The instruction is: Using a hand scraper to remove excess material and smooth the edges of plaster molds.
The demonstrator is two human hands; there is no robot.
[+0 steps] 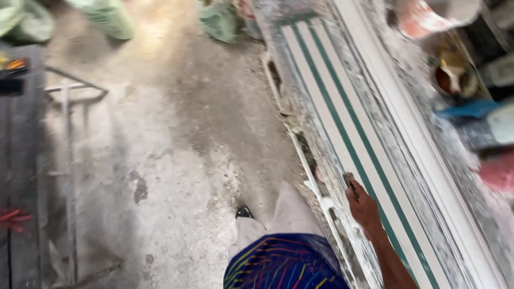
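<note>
At far left, a dark metal frame (64, 96) stands on the rough, stained concrete floor (176, 134), with something red (13, 217) low beside it; green sacks (107, 16) lie along the top edge. Moving right, my pale trouser leg (284, 214) and dark shoe (244, 212) step across the floor, and my blue shirt hem with bright coloured streaks (284, 265) fills the bottom centre. Next comes the long table (300, 144), its edge crusted with white dust and plaster, running from the top of the view down to the bottom right. On it lies a long white panel with green stripes (342, 112), stretched lengthwise along the table. My right hand (363, 206) rests at the near edge of that panel, its fingers (350, 182) curled and pressed together around a small, dusty, dark object (349, 178) that pokes up above my knuckles; the blur leaves me unable to tell what it is. A white strip (396, 101) runs just beside the striped panel on its far side. At far right, past the table, sit a bowl-like container with brown contents (452, 75), a blue item (466, 108) and a pinkish-red patch (498, 171), all blurred. My left hand is out of the picture.
</note>
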